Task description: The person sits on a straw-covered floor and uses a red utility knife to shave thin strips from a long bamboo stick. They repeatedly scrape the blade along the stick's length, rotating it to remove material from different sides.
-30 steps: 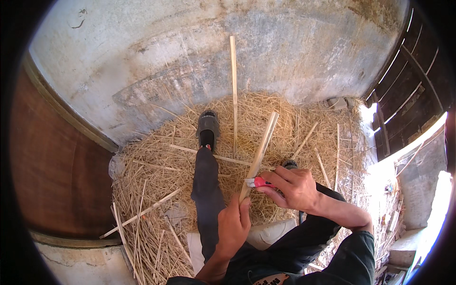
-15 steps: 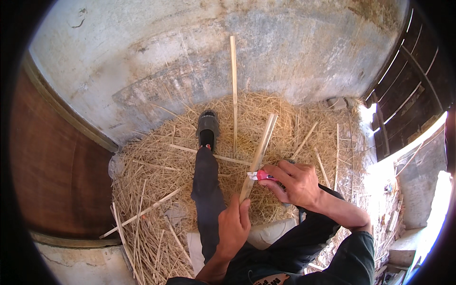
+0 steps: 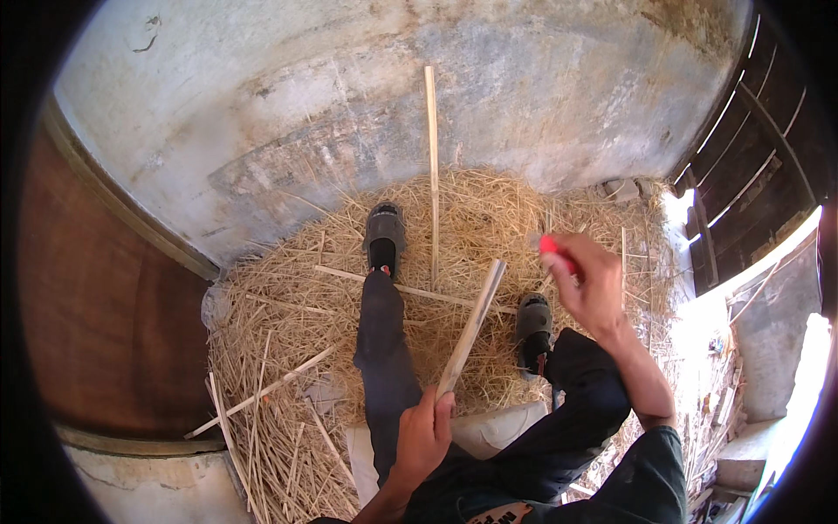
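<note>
My left hand (image 3: 422, 441) is closed around the lower end of a flat wooden stick (image 3: 471, 327), which slants up and away to the right. Up and to the right of the stick's far end, my right hand (image 3: 595, 284) grips a red-handled cutter knife (image 3: 549, 246). Its blade is blurred, and it is apart from the stick. Below the stick, the floor is covered with straw-like shavings (image 3: 480, 210).
A thin upright stick (image 3: 432, 157) leans against the stained wall (image 3: 332, 96). Several loose strips, such as one at the left (image 3: 262, 393), lie on the shavings. My dark shoes (image 3: 384, 234) rest among them. A brown panel (image 3: 113, 297) stands at left; dark slats (image 3: 742, 148) at right.
My right hand has lifted the cutter knife off the stick, up and to the right. The stick's far end sits lower and shows one edge where two showed. My right shoe has come into sight.
</note>
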Motion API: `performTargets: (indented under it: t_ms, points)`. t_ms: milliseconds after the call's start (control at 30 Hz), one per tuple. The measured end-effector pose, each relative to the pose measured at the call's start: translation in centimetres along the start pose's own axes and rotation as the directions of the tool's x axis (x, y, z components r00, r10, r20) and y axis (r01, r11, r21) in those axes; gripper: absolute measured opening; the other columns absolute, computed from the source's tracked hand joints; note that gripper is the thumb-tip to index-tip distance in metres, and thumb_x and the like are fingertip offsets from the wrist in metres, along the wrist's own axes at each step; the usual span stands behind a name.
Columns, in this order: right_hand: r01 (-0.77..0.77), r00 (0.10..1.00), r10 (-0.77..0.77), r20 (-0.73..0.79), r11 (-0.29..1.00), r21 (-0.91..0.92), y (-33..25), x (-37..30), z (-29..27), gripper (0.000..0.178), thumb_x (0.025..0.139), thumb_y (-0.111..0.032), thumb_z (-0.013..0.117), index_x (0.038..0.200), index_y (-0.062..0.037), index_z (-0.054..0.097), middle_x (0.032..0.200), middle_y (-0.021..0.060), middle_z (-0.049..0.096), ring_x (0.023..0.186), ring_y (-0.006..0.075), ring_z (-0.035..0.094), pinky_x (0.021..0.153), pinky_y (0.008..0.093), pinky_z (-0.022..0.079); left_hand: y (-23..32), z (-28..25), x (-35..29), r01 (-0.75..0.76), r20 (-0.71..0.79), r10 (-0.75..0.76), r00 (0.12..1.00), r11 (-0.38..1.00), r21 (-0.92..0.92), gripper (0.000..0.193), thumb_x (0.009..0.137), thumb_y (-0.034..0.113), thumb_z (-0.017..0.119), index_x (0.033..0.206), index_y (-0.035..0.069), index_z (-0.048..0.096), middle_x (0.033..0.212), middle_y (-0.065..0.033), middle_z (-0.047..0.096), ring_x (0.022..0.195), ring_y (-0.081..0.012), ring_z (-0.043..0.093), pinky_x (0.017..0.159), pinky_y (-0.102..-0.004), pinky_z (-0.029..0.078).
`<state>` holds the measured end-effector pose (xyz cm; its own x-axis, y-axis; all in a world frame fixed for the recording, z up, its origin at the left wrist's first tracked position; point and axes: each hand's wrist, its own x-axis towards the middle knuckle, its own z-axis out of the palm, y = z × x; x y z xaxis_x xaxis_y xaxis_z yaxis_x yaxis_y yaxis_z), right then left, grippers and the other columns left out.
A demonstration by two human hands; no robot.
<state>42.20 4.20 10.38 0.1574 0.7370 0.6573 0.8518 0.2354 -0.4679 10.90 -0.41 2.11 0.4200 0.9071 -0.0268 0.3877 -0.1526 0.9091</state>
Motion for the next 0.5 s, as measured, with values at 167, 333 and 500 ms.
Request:
performTargets:
  t_ms: [167,333,500]
  points:
    - [0.178,0.953,-0.183,0.242,0.983,0.041,-3.0,-2.3,1.3,0.023,0.097,-0.025,0.082,0.111,-0.0072,0.078,0.09,0.0073,0.075,0.066,0.0231,0.075,0.056,0.0348,0.06,1.8,-0.1,2.2,-0.017,-0.015,0.017,1.0,0.999,-0.038,0.025,0.115,0.019,0.052,0.11,-0.002,0.065,0.073,-0.0147,0.064,0.059,-0.0242,0.063,0.059,-0.0378,0.048]
    - [0.281,0.913,-0.268,0.308,0.96,0.002,-4.2,-3.5,1.9,0.025,0.096,-0.032,0.083,0.109,-0.0117,0.077,0.082,0.0029,0.067,0.059,0.0215,0.071,0.051,0.0354,0.056,3.0,0.4,3.4,-0.118,-0.069,0.113,0.991,0.989,-0.084,0.023,0.115,0.017,0.052,0.111,-0.002,0.064,0.077,-0.0164,0.066,0.061,-0.0257,0.065,0.059,-0.0385,0.048]
    - [0.283,0.914,-0.275,0.297,0.959,0.018,-4.7,-3.7,2.1,0.025,0.097,-0.033,0.083,0.11,-0.0121,0.077,0.081,0.0025,0.066,0.059,0.0215,0.071,0.05,0.0356,0.055,2.9,0.9,3.6,-0.128,-0.092,0.134,0.987,0.99,0.063,0.02,0.115,0.016,0.053,0.114,-0.002,0.061,0.078,-0.0205,0.067,0.065,-0.039,0.069,0.059,-0.0449,0.049]
